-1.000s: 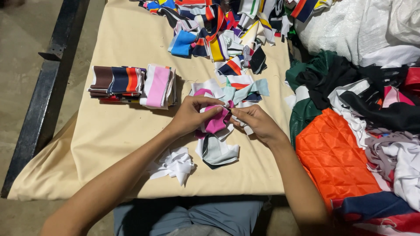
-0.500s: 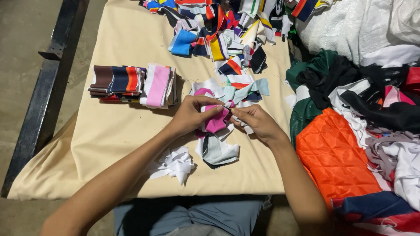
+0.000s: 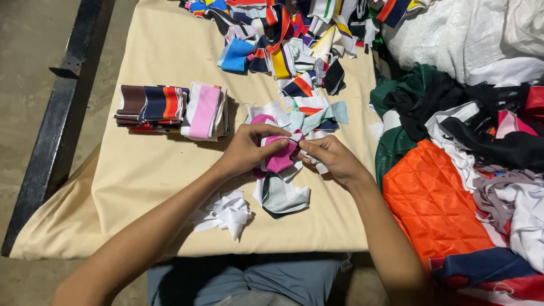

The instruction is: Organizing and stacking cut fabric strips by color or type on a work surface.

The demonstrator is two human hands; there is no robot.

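My left hand (image 3: 249, 148) grips a small bundle of fabric strips (image 3: 281, 160), pink and white, over a table covered with beige cloth (image 3: 158, 170). Just to the right, my right hand (image 3: 331, 158) pinches the bundle's edge, fingertips touching the left hand's. Below the hands hang pale grey-green and white strip ends (image 3: 281, 197). Under the hands lie loose strips in teal, white and pink (image 3: 309, 116).
A neat stack of folded strips (image 3: 170, 110), brown, navy, orange and pink, lies at the left. White scraps (image 3: 225, 211) lie near the front edge. A heap of coloured strips (image 3: 283, 39) fills the back. Orange quilted fabric (image 3: 433, 207) and piled garments lie at the right. A black metal rail (image 3: 62, 107) runs along the left.
Both hands stay in place on the bundle. The fingers have shifted slightly at the bundle's edge; nothing else has moved.
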